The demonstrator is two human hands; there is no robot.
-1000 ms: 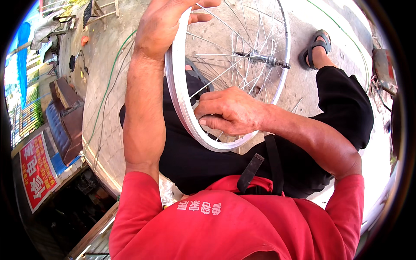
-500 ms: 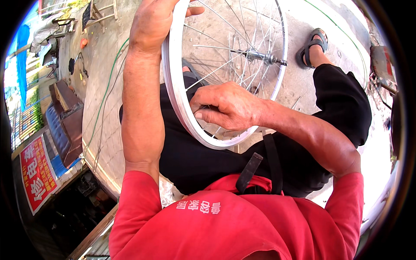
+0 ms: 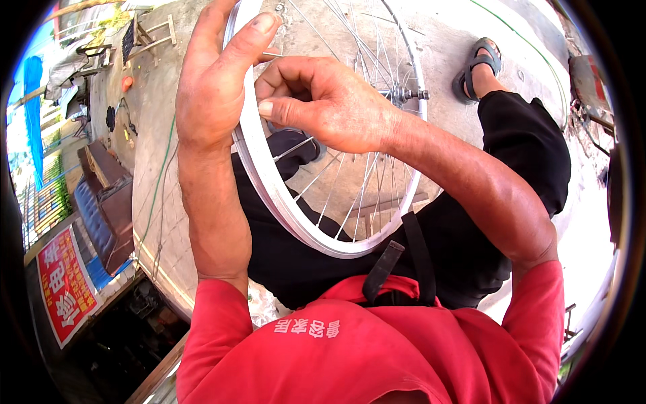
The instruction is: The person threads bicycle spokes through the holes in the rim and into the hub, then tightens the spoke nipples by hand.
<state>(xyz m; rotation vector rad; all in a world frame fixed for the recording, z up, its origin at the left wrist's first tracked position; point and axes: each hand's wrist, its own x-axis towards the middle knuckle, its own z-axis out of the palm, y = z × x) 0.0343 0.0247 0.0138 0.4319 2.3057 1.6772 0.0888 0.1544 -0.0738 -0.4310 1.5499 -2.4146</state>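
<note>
The wheel [image 3: 316, 135], a silver spoked bicycle wheel with a white rim [image 3: 269, 188], stands upright on the seated person's lap, its lower arc resting against the black trousers [image 3: 296, 262] near the centre of the view. The left hand [image 3: 215, 87] is wrapped around the rim at about 10 o'clock on the wheel, thumb laid along the inner face and fingers hidden behind, so it is closed and gripping the rim. The right hand [image 3: 330, 104] sits just inside the rim at about 11 o'clock, fingers curled in a pinch close to the rim's inner face; what it pinches is hidden, most likely a spoke end or nipple. The hub [image 3: 404, 94] with its axle lies at 2 o'clock from the right hand. To perform this step well, hold the rim steady with the left hand so the wheel does not rotate while the right hand works. Keep the pinch square to the spoke [image 3: 296, 149] line and turn in small, even increments. Keep the left thumb clear of the pinch point. A sandalled foot [image 3: 479, 64] rests on the concrete floor [image 3: 161, 168] at 1 o'clock of the view; keep the wheel braced on the lap.
</note>
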